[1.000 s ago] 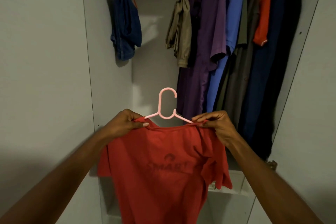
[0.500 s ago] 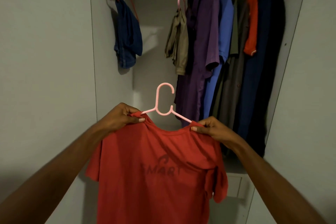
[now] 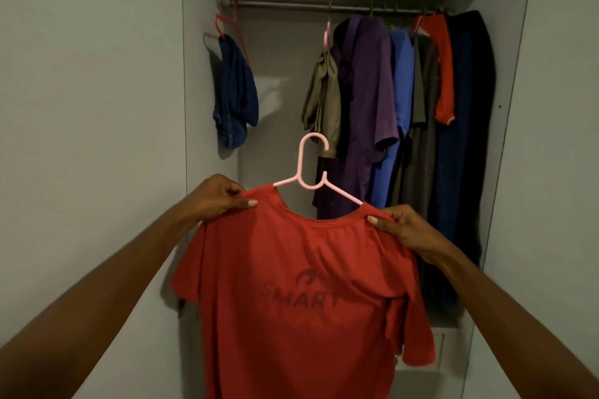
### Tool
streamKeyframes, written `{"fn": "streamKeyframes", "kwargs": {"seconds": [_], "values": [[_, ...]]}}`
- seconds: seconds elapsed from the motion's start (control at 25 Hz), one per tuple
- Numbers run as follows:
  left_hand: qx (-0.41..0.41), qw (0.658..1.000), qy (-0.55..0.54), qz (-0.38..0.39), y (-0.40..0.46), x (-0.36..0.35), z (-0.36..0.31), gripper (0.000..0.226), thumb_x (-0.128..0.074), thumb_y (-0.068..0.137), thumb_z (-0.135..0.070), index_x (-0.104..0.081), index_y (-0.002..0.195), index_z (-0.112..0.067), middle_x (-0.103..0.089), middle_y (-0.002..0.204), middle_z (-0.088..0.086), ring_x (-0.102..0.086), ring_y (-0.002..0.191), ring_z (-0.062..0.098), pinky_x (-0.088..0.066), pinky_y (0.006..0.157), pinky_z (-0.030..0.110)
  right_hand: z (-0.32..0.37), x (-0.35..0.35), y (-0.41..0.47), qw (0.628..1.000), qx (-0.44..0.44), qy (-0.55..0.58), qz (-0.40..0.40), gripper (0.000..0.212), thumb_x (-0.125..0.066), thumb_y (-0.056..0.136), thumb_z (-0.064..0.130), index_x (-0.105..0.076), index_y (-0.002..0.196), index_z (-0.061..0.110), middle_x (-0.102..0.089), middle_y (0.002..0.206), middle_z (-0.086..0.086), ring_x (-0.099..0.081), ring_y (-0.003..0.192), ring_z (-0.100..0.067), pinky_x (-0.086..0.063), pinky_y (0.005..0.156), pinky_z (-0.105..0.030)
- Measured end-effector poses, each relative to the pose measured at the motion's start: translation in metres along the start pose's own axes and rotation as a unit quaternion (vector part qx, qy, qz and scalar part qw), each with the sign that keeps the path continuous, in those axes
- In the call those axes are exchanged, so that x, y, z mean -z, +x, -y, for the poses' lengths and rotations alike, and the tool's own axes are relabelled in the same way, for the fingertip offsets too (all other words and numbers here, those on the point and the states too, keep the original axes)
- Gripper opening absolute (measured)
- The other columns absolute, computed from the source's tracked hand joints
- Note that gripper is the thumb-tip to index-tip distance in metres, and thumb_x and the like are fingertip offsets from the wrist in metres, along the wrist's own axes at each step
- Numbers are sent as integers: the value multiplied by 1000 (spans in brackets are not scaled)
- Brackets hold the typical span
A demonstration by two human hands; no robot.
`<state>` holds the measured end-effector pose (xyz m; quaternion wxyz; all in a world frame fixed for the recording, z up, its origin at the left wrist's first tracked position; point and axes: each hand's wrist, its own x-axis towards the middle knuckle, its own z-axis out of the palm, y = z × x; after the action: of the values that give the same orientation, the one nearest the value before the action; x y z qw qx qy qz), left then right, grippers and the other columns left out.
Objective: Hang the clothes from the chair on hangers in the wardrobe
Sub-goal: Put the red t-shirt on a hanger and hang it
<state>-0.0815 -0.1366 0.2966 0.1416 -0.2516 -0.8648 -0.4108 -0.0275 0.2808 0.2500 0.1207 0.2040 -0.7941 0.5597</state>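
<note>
Left hand [image 3: 220, 197] and right hand [image 3: 405, 230] each pinch a shoulder of the red T-shirt [image 3: 301, 301] on its pink hanger [image 3: 312, 168]. The rail [image 3: 291, 5] lies at 12 o'clock. If either pinch loosens while lifting, the shirt may slide off.

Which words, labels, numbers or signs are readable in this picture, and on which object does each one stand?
"SMART": dark capital letters across the chest of the red T-shirt, partly faded, with a dark curved logo above them.
Any smaller line under "SMART" is too faint to read.
The pink hanger and the clothes hanging on the wardrobe rail show no readable text.
</note>
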Motion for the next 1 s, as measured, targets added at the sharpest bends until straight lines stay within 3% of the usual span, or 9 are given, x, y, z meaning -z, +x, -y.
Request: {"fn": "streamKeyframes", "kwargs": {"seconds": [0.12, 0.32, 0.48, 0.56, 0.72, 0.88, 1.0], "values": [[3, 994, 107, -20, 16, 10, 17, 25, -69, 95, -39, -75, 77, -24, -69, 68, -6, -65, 65, 7, -44, 61, 24, 19, 0, 2, 999, 8, -39, -20, 22, -66, 97, 23, -80, 90, 7, -75, 83, -10, -67, 71, -17, -55, 66, -27], [31, 985, 161, -56, 54, 6, 38, 27, -65, 99, -33, -75, 90, -10, -70, 87, 8, -65, 82, 24, -48, 73, 34, 49, 3, 15, 993, 22, -100, -60, 44, -74, 91, 35, -70, 81, -8, -70, 73, -23, -60, 65, -25, -45, 63, -34], [52, 986, 86, -133, 89, -1, 46, 30, -69, 96, -34, -72, 86, -6, -68, 81, 10, -63, 74, 22, -47, 66, 31, 79, 6, 27, 987, 33, -128, -92, 58, -78, 86, 38, -57, 72, -14, -58, 61, -14, -51, 57, -22, -37, 58, -32], [49, 984, 58, -158, 112, -4, 47, 30, -70, 95, -33, -65, 78, -10, -63, 73, 8, -59, 66, 19, -42, 58, 28, 98, 9, 37, 984, 35, -138, -104, 52, -79, 87, 33, -61, 73, -14, -61, 63, -16, -53, 57, -23, -40, 59, -34], [30, 978, -19, -207, 167, -3, 48, 37, -73, 93, -24, -53, 65, -11, -56, 65, 10, -55, 62, 22, -40, 60, 33, 140, 10, 70, 977, 32, -157, -140, 31, -75, 92, 24, -76, 78, -4, -71, 78, -29, -63, 64, -29, -48, 66, -37], [-3, 960, -93, -265, 213, -4, 40, 17, -75, 92, -18, -73, 86, -2, -70, 82, 13, -65, 75, 27, -52, 72, 38, 171, 14, 107, 966, 59, -197, -160, 34, -71, 96, 22, -74, 78, -7, -69, 72, -29, -60, 57, -23, -49, 60, -32], [-26, 946, -152, -287, 244, 2, 29, 12, -75, 91, -12, -79, 101, -6, -75, 89, 9, -69, 80, 25, -57, 79, 37, 183, 19, 132, 952, 83, -225, -187, 37, -70, 96, 22, -72, 79, -10, -68, 71, -29, -58, 57, -26, -48, 60, -34]]}}
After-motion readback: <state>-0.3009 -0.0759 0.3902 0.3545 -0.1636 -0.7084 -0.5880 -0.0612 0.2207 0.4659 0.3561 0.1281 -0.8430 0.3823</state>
